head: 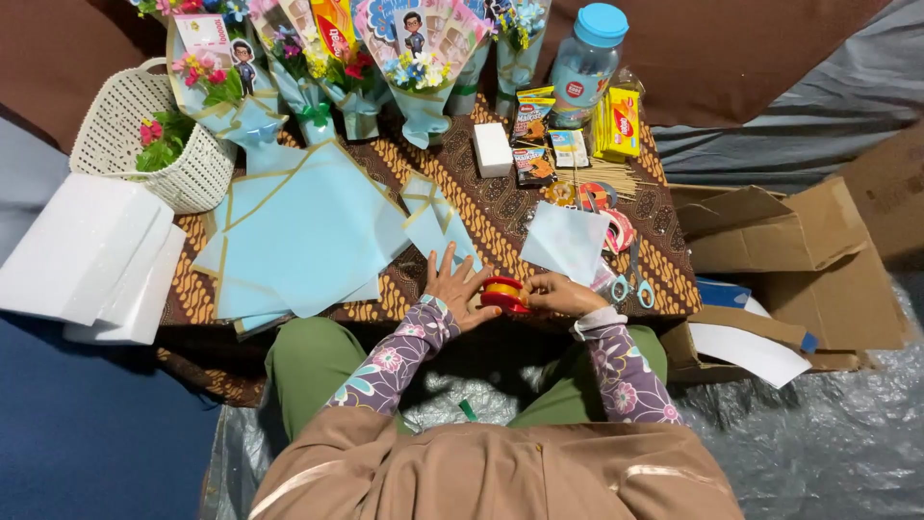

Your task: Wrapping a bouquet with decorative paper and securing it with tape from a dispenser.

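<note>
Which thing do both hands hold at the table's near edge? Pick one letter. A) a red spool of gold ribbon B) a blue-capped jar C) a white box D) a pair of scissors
A: the left hand and right hand close from either side on the red spool of gold ribbon, while the scissors lie untouched to the right.

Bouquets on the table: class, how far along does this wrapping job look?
Done: several wrapped bouquets stand at the table's back. In hand: left hand and right hand hold a red ribbon spool. Left: blue paper sheets and snack packets lie unused.
</note>
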